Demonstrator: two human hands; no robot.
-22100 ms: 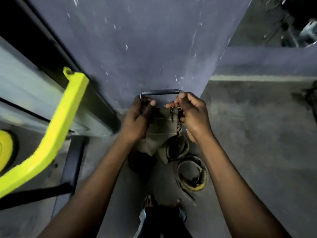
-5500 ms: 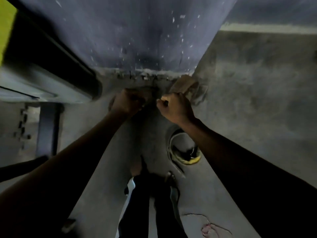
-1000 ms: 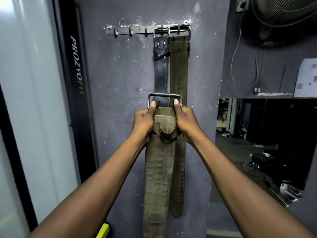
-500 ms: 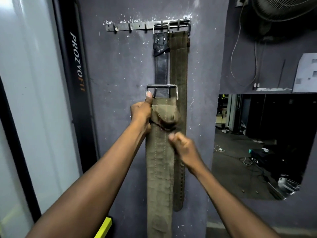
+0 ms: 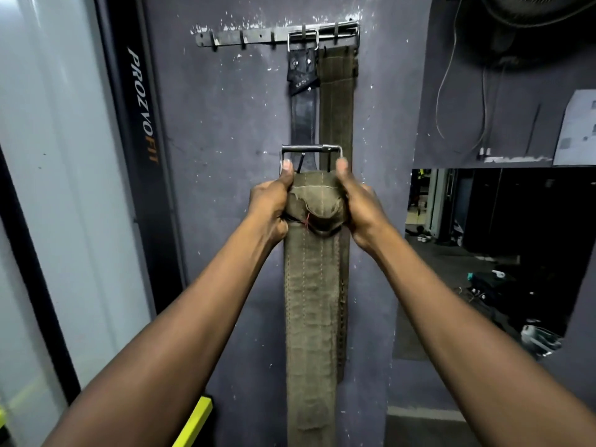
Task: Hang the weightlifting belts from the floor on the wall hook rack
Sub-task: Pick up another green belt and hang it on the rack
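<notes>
Left hand and right hand each grip clamped on the olive belt below its buckle, under the hook rack holding 2 belts.

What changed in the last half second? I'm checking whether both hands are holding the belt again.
The right hand came back up from lower on the strap and gripped the olive belt beside its buckle. The left hand kept its grip. The black belt and second olive belt stayed hung on the hook rack.
</notes>
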